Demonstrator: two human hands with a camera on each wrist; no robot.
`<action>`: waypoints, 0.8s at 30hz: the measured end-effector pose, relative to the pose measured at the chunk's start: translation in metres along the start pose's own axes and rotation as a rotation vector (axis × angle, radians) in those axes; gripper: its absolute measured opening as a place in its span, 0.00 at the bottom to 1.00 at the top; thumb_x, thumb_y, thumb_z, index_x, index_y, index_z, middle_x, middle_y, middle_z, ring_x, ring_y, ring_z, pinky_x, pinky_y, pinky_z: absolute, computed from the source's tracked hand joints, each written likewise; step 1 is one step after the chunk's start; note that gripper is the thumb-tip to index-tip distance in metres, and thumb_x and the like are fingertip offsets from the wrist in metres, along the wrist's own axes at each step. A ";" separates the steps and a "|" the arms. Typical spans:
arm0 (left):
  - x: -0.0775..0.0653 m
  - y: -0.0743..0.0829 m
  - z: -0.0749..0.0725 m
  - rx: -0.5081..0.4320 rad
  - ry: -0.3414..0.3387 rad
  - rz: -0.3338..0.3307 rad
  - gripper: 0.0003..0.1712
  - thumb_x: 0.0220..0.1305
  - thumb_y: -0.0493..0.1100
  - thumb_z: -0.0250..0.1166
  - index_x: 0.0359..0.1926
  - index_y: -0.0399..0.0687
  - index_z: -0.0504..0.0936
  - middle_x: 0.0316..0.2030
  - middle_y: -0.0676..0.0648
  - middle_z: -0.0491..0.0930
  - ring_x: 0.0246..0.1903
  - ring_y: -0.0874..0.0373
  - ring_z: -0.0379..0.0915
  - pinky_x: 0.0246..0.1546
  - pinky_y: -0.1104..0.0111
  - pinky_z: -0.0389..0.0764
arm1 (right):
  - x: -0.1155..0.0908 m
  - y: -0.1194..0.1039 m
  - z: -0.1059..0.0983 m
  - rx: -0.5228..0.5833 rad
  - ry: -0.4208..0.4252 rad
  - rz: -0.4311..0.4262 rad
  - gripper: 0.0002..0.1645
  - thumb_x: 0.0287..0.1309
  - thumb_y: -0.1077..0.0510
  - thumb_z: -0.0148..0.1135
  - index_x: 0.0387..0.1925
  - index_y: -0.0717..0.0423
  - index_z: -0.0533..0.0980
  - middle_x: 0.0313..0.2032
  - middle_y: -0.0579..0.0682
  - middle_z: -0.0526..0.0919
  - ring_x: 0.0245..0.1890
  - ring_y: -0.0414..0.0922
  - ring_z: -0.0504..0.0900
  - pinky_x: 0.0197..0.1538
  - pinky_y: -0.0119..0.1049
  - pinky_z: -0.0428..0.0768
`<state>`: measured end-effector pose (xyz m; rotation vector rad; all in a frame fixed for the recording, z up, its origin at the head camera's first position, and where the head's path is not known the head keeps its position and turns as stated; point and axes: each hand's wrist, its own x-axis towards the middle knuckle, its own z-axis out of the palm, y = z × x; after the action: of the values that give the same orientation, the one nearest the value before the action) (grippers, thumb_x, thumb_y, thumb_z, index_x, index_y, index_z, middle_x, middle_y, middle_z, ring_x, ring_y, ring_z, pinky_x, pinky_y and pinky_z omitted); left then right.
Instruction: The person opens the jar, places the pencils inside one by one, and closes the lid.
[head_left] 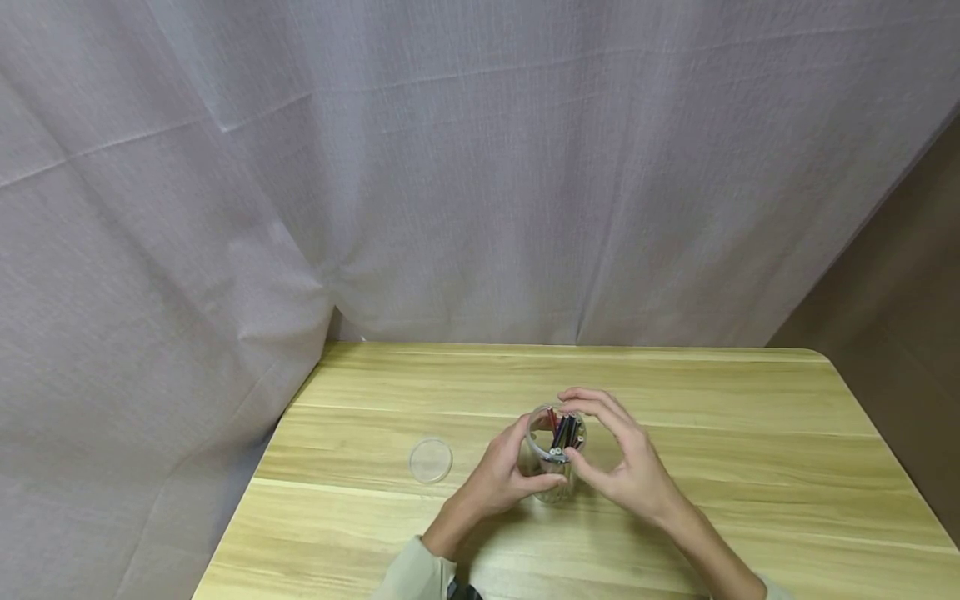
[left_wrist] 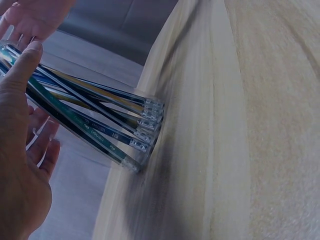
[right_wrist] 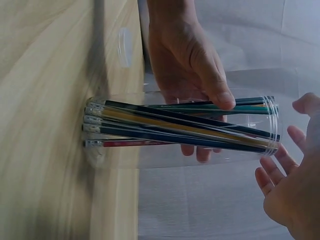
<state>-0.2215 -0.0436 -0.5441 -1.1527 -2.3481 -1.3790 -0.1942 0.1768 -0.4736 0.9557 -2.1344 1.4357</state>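
Note:
A tall clear plastic jar (head_left: 553, 493) stands upright on the table, holding several pencils (right_wrist: 190, 125) in dark, green, yellow and red. Their ferrule ends point down in both wrist views. My left hand (head_left: 495, 477) grips the jar from its left side, thumb in front and fingers behind, as the right wrist view (right_wrist: 182, 55) also shows. Around the open mouth, my right hand (head_left: 637, 471) has its fingers spread and loosely bent at the rim and pencil tops. Whether its fingertips touch the rim, I cannot tell. It pinches no pencil that I can see.
A round clear lid (head_left: 431, 460) lies flat on the wooden table (head_left: 750, 433), left of the jar. Grey curtain (head_left: 480, 208) hangs behind the table's far edge and along its left side. A brown surface (head_left: 885, 308) borders the right.

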 end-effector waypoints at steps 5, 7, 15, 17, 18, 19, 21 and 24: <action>0.000 -0.001 0.001 0.020 0.014 0.007 0.54 0.58 0.44 0.82 0.79 0.45 0.61 0.67 0.41 0.78 0.67 0.51 0.74 0.73 0.55 0.71 | -0.004 0.003 0.003 0.015 -0.010 -0.001 0.51 0.46 0.67 0.82 0.73 0.60 0.71 0.69 0.59 0.76 0.70 0.49 0.73 0.73 0.34 0.69; -0.001 -0.001 0.001 0.003 0.008 -0.021 0.56 0.57 0.45 0.83 0.79 0.47 0.60 0.69 0.43 0.77 0.68 0.52 0.73 0.73 0.54 0.70 | -0.007 0.004 0.004 0.018 -0.016 0.028 0.55 0.45 0.65 0.84 0.75 0.59 0.68 0.70 0.59 0.75 0.70 0.48 0.73 0.73 0.35 0.69; -0.012 0.000 -0.004 -0.022 0.002 -0.152 0.72 0.47 0.49 0.88 0.84 0.50 0.51 0.74 0.46 0.70 0.70 0.50 0.70 0.70 0.54 0.74 | -0.016 0.011 0.006 0.016 -0.025 0.141 0.61 0.45 0.62 0.87 0.79 0.55 0.64 0.72 0.54 0.74 0.68 0.47 0.74 0.74 0.36 0.66; -0.016 -0.001 -0.008 -0.039 0.001 -0.167 0.72 0.46 0.48 0.89 0.84 0.50 0.52 0.74 0.48 0.71 0.70 0.51 0.70 0.68 0.55 0.75 | -0.019 0.014 0.008 0.020 -0.021 0.146 0.61 0.44 0.63 0.87 0.79 0.55 0.64 0.71 0.55 0.75 0.68 0.46 0.74 0.74 0.35 0.66; -0.019 -0.002 -0.010 -0.042 0.000 -0.170 0.72 0.46 0.47 0.89 0.84 0.49 0.52 0.74 0.48 0.71 0.71 0.52 0.69 0.69 0.56 0.75 | -0.020 0.016 0.009 0.022 -0.019 0.152 0.62 0.44 0.63 0.87 0.79 0.55 0.64 0.72 0.55 0.75 0.68 0.45 0.74 0.74 0.34 0.66; -0.021 -0.002 -0.013 -0.045 0.002 -0.176 0.71 0.46 0.47 0.89 0.84 0.49 0.53 0.73 0.48 0.71 0.71 0.52 0.68 0.69 0.55 0.74 | -0.022 0.018 0.010 0.027 -0.017 0.159 0.62 0.44 0.63 0.87 0.79 0.55 0.63 0.72 0.54 0.74 0.68 0.45 0.74 0.74 0.34 0.66; -0.026 -0.004 -0.018 -0.047 0.005 -0.181 0.71 0.46 0.46 0.89 0.84 0.49 0.53 0.73 0.48 0.72 0.72 0.53 0.68 0.69 0.54 0.74 | -0.025 0.021 0.013 0.032 -0.013 0.178 0.63 0.44 0.63 0.87 0.79 0.53 0.63 0.72 0.53 0.74 0.68 0.43 0.73 0.74 0.33 0.65; -0.034 -0.008 -0.027 -0.038 0.016 -0.186 0.70 0.47 0.47 0.88 0.84 0.51 0.54 0.73 0.47 0.72 0.73 0.54 0.67 0.70 0.53 0.72 | -0.029 0.024 0.018 0.034 -0.009 0.219 0.64 0.44 0.62 0.88 0.80 0.50 0.63 0.72 0.51 0.74 0.68 0.40 0.73 0.73 0.31 0.63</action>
<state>-0.2093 -0.0853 -0.5520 -0.9476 -2.4815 -1.4910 -0.1902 0.1758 -0.5151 0.7601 -2.2859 1.5764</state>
